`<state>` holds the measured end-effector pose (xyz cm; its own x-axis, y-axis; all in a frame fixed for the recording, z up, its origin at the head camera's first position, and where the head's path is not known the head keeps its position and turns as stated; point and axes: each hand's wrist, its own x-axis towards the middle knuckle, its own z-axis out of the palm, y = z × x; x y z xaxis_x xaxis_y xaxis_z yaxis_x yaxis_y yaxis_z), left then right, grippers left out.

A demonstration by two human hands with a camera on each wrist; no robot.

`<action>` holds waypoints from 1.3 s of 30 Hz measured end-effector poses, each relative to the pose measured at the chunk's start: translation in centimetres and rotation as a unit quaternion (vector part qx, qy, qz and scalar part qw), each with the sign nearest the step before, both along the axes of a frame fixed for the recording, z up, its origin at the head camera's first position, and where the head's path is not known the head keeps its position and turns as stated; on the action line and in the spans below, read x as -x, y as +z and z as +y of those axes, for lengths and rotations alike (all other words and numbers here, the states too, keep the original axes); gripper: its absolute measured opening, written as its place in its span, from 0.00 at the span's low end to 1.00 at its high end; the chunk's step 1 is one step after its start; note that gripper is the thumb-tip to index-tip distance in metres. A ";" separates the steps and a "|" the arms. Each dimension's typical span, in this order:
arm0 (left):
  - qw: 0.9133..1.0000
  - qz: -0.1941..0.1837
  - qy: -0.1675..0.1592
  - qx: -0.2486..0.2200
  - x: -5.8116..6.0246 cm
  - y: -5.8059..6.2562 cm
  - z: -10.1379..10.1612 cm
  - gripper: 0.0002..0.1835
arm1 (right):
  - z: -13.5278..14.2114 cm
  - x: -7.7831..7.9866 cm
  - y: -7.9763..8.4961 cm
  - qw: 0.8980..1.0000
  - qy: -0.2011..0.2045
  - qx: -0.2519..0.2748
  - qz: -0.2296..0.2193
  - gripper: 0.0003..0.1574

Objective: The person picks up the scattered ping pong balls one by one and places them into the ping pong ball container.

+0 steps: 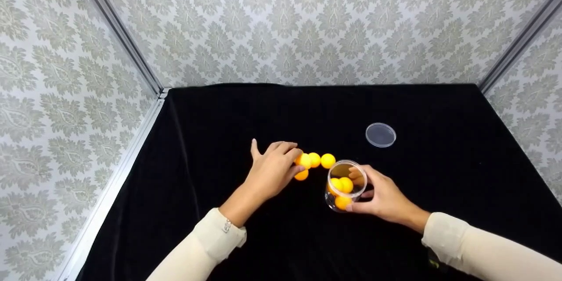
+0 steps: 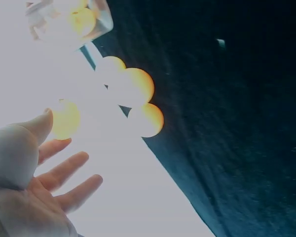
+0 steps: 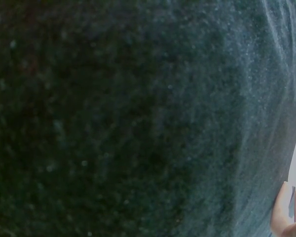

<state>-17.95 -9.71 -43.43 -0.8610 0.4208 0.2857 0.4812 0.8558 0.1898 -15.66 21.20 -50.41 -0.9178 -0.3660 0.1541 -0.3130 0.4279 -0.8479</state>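
Note:
My left hand (image 1: 273, 164) pinches an orange ball (image 2: 65, 120) between thumb and index finger, the other fingers spread. Close by on the black cloth lie three more orange balls, one of them a loose ball (image 1: 328, 160) nearest the jar. A clear plastic jar (image 1: 330, 202) stands without its lid, its mouth facing up, with orange balls (image 1: 343, 202) inside. Around its right side curls my right hand (image 1: 383, 195), thumb at the front. In the right wrist view only a few fingertips (image 3: 282, 205) show at the lower right corner.
A clear round lid (image 1: 380, 135) lies flat beyond the jar, to the right. Black cloth (image 1: 228, 114) covers the table, which patterned walls (image 1: 285, 26) enclose at the back and sides. A pale metal rail (image 1: 118, 184) runs down the table's left edge.

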 end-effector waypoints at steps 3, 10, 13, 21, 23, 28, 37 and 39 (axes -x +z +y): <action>1.000 0.004 -0.004 -0.003 -0.2 0.6 0.5 0.18 | 0.0 0.0 0.0 1.000 0.001 0.000 0.001 0.54; 0.999 0.018 -0.026 -0.011 -1.0 2.2 2.1 0.19 | 0.0 0.0 -0.1 1.000 0.002 -0.001 0.002 0.55; 0.999 0.024 -0.042 -0.018 -1.5 2.9 2.7 0.20 | 0.0 0.1 -0.1 1.000 0.004 -0.002 0.001 0.55; 0.997 0.040 -0.065 -0.017 -2.1 3.6 4.1 0.19 | 0.0 0.2 -0.1 1.000 0.009 -0.003 -0.005 0.56; 0.997 0.044 -0.068 -0.011 -2.2 3.6 4.5 0.19 | 0.0 0.2 -0.1 1.000 0.010 -0.005 -0.003 0.55; 0.996 0.049 -0.080 0.001 -2.4 3.5 5.5 0.20 | 0.0 0.2 -0.1 1.000 0.008 0.000 -0.006 0.54; 0.995 0.033 -0.087 0.028 -2.8 2.9 7.4 0.20 | 0.2 0.2 0.0 1.000 0.009 0.001 -0.009 0.53; 0.995 0.030 -0.089 0.033 -2.9 2.8 7.7 0.20 | 0.2 0.2 0.0 1.000 0.010 0.004 -0.011 0.52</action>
